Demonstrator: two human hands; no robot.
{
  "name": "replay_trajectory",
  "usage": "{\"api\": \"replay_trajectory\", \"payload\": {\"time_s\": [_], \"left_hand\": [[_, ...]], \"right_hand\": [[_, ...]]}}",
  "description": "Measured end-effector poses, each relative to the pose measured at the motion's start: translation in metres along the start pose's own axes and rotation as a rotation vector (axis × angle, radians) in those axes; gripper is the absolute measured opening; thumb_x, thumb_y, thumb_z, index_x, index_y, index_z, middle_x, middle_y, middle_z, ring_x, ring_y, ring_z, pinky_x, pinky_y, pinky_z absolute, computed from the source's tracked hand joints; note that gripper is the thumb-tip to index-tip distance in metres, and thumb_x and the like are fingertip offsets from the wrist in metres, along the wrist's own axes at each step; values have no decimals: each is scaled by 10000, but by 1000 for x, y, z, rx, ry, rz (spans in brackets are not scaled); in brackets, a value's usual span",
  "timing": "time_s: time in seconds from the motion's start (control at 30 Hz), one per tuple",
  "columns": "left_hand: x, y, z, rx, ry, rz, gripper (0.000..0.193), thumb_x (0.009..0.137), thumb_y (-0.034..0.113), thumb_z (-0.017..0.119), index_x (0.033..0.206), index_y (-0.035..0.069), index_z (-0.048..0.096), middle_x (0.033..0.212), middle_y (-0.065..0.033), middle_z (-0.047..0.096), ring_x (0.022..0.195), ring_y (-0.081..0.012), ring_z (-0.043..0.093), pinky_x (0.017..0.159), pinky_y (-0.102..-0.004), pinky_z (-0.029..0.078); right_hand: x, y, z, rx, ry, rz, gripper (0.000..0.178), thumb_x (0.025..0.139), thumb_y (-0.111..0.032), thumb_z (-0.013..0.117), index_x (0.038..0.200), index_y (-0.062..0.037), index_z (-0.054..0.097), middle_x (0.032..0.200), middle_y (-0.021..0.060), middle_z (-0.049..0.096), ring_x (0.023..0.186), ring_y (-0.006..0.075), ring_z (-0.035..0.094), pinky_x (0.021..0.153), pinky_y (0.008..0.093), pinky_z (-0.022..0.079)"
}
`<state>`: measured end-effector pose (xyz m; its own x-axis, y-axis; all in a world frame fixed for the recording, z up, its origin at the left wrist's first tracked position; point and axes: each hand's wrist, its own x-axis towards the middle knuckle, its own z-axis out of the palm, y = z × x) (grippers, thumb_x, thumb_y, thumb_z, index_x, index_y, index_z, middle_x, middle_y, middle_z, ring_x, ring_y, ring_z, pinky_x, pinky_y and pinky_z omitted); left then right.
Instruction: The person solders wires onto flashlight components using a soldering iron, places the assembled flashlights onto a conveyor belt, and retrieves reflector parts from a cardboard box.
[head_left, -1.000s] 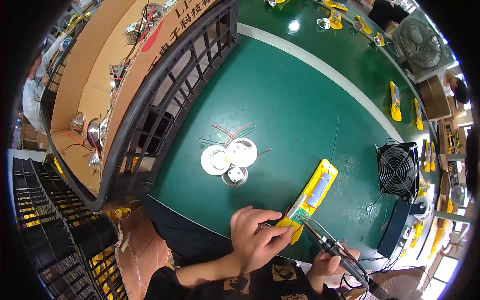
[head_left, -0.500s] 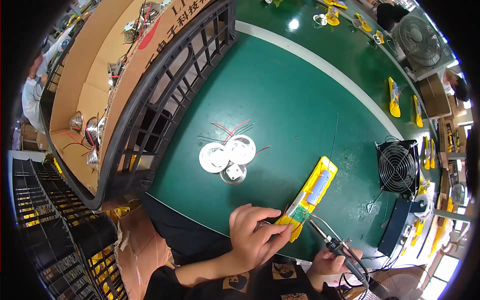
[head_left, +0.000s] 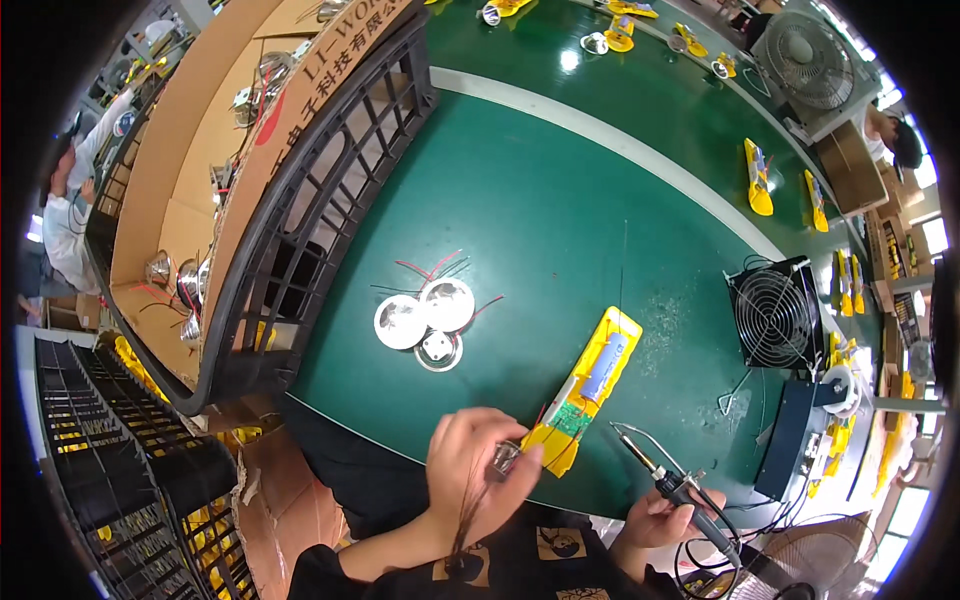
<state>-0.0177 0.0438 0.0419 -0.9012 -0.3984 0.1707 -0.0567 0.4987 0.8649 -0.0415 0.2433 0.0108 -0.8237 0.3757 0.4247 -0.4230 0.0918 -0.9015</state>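
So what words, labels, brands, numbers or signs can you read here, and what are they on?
Cardboard box: large dark lettering, two scripts, partly legible; I don't copy out wording.
Blue cylinder: markings too small to read.
Anything elsewhere: too small or blurred to tell.

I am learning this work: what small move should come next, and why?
Perhaps steady the yellow casing with the left hand before using the soldering iron: its tip is off the green circuit board, and the left hand, at the casing's near end, also holds a shiny metal part.
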Motion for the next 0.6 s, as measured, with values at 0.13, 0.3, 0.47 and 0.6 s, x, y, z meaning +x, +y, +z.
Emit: {"api": "replay_trajectory", "payload": {"time_s": [0.13, 0.3, 0.47, 0.6], "left_hand": [[12, 8, -9, 133, -196, -140, 84, 719, 81, 632, 769, 26, 593, 756, -77, 526, 716, -234, 501, 632, -312, 390], [17, 13, -4, 236, -245, -79, 60, 722, 74, 636, 739, 26, 606, 711, -55, 532, 692, -229, 496, 616, -317, 385], [11, 9, -1, 80, -92, -40, 60, 710, 33, 642, 749, 15, 600, 747, -68, 585, 646, -218, 521, 626, -295, 409], [-3, 7, 6, -67, 55, -60, 94, 673, 9, 672, 744, 26, 613, 690, -62, 597, 613, -201, 498, 645, -301, 414]], "right_hand": [[1, 2, -6, 10, 51, 53, 354, 807, -317, 540, 838, -16, 357, 487, -5, 401, 386, 71, 417, 445, 170, 388], [4, 1, -8, -5, 100, 78, 362, 806, -339, 524, 826, -17, 360, 489, -6, 379, 389, 71, 414, 473, 168, 390], [2, 4, -11, -235, 160, 20, 389, 805, -376, 491, 778, -9, 364, 585, 13, 369, 423, 88, 403, 486, 218, 396], [-1, 5, -19, -381, 86, -8, 401, 804, -386, 487, 742, -7, 373, 629, 27, 374, 469, 104, 397, 498, 239, 391]]}}
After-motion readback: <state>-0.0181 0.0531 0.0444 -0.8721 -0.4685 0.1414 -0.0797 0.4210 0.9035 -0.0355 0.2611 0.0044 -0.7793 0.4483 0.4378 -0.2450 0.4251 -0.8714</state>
